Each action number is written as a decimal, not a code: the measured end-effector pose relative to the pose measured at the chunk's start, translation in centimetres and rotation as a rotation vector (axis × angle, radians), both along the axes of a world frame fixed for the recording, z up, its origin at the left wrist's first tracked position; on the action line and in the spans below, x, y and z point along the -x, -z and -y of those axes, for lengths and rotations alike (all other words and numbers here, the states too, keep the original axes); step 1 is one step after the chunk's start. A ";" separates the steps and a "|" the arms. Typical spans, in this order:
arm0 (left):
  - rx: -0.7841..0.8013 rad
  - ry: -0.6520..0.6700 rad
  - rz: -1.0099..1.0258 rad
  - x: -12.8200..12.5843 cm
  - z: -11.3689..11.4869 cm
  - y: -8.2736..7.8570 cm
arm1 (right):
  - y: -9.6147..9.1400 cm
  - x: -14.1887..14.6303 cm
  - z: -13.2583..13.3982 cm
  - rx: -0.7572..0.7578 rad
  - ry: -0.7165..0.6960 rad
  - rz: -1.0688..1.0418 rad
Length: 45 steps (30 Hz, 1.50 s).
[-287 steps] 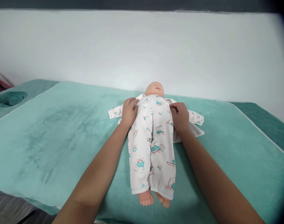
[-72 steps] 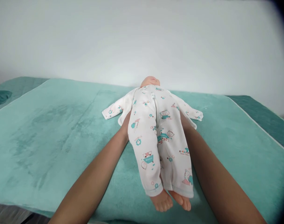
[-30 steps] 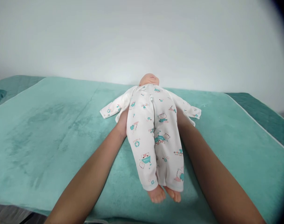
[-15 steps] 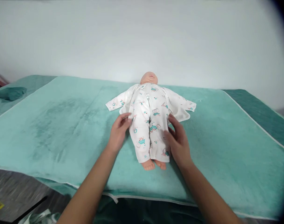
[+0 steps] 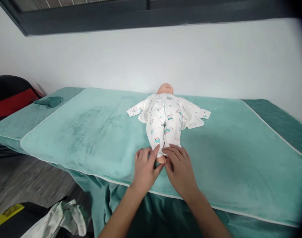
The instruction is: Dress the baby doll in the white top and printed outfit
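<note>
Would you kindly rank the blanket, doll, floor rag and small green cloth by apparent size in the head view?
1. blanket
2. doll and floor rag: alike, the rag nearer the camera, so unranked
3. small green cloth

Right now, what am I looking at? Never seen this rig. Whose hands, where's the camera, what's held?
No machine here: a person works with two bare hands, filmed by one camera on their head, looking forward and down. A baby doll in a printed white romper lies face up on a teal mat. The left hand and right hand rest at the doll's feet, fingers stretched out, touching the cuffs; neither seems closed on anything. A small teal cloth lies far left; crumpled fabric lies on the floor.
</note>
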<state>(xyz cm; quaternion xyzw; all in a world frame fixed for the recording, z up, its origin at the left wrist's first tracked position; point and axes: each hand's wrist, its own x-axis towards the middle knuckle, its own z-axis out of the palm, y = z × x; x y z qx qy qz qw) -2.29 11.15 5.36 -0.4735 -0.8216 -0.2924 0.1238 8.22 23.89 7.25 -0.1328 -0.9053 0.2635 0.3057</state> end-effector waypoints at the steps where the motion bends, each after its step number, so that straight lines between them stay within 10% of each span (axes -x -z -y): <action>1: -0.026 -0.013 -0.037 -0.1 -0.2 0.1 | -0.4 -0.1 0.2 -0.015 0.004 0.041; 24: -0.399 -0.145 0.471 -1.9 1.6 -0.3 | -2.6 0.1 1.7 0.222 -0.093 -0.163; 29: -0.479 -0.174 0.712 -1.5 2.9 0.4 | -0.7 -1.5 0.6 0.183 -0.134 -0.149; 34: -0.547 -0.155 0.778 -1.3 3.5 0.0 | 2.2 -2.6 -1.1 0.248 0.151 -0.053; 39: -0.529 -0.234 0.838 1.5 1.6 -0.7 | 1.9 -1.6 -2.6 0.266 0.166 0.051; 45: -0.133 -0.139 0.335 8.2 -2.4 -1.3 | -2.0 -3.3 -2.3 0.262 -0.080 -0.180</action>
